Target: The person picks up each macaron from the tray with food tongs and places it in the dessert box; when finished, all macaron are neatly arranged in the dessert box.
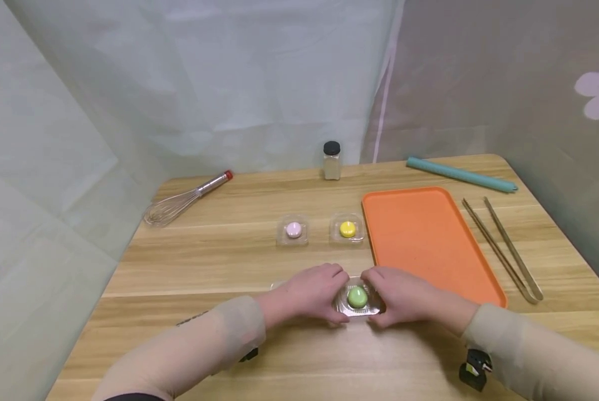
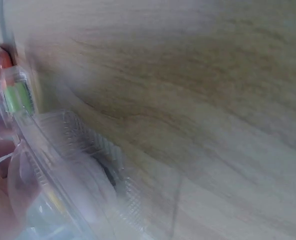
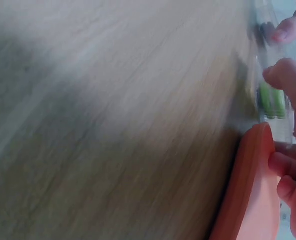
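Between both hands sits a small clear plastic box [image 1: 343,308] with a round green macaron [image 1: 357,297] in it. My left hand [image 1: 309,292] holds the box's left side, thumb at the near edge and fingers at the far one. My right hand [image 1: 402,294] grips its right side the same way, beside the orange tray [image 1: 430,239]. In the left wrist view, another clear box [image 2: 95,145] with something dark inside stands close by the left hand; in the head view that hand mostly hides it. The right wrist view shows the green macaron [image 3: 271,101] just beyond the right thumb.
Farther back stand two more clear boxes, one with a pink macaron [image 1: 293,230], one with a yellow macaron [image 1: 347,229]. A whisk [image 1: 186,199] lies at the back left, a black-capped jar [image 1: 332,162] at the back. Metal tongs [image 1: 505,245] and a teal roll [image 1: 461,175] lie right.
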A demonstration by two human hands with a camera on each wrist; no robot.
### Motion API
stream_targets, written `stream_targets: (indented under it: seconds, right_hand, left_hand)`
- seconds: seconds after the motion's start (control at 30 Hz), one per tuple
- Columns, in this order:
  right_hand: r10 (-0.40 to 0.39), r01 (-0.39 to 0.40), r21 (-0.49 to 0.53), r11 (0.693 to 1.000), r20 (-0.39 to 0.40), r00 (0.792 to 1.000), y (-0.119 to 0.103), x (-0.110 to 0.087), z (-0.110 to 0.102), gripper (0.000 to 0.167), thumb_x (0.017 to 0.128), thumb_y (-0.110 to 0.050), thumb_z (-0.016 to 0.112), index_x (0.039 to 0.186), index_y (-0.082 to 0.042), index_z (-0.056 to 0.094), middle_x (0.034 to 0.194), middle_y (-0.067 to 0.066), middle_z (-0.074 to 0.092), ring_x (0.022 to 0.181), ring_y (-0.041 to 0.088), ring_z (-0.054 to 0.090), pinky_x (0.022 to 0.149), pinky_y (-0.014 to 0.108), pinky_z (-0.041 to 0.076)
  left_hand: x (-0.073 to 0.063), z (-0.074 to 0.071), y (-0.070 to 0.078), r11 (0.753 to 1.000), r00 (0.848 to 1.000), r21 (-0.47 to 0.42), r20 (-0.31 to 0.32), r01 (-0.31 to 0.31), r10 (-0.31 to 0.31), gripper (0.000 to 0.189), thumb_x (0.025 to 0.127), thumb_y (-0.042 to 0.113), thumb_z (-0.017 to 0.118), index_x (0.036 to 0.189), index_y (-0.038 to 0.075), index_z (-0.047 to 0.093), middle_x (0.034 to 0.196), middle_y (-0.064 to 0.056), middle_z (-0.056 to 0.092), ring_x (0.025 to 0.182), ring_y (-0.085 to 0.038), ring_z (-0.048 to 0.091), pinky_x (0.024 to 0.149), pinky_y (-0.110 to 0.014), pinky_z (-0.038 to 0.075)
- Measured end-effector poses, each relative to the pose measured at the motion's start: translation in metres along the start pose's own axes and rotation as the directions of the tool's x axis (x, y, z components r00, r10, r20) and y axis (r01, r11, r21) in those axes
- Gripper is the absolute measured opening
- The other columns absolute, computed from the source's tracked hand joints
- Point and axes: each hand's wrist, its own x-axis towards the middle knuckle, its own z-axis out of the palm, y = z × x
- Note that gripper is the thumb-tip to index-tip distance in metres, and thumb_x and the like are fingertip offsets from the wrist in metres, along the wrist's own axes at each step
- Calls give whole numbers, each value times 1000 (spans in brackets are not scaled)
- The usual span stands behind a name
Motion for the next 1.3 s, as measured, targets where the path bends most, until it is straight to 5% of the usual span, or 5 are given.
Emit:
stream_targets:
  seconds: [0.63, 1.3]
  right_hand:
    - [116, -122, 139, 983, 53, 992, 3, 0, -3, 76, 66, -60, 75, 119, -11, 49, 102, -5, 53, 89, 8, 50, 79, 31, 46]
    - [120, -123, 112, 986, 32, 992, 2, 0, -4, 74, 67, -61, 73, 118, -13, 50, 102, -5, 56, 89, 8, 53, 79, 32, 47]
  left_hand:
    - [-1, 1, -4, 999, 1000, -48, 7, 6, -5, 66, 70, 57, 73, 112, 10, 54, 110, -2, 54, 100, -15, 51, 90, -26, 43]
    - [-1, 0, -7, 998, 1000, -61, 15, 16, -15, 72, 69, 58, 74, 118, 9, 53, 109, 0, 55, 99, -14, 50, 90, -26, 42]
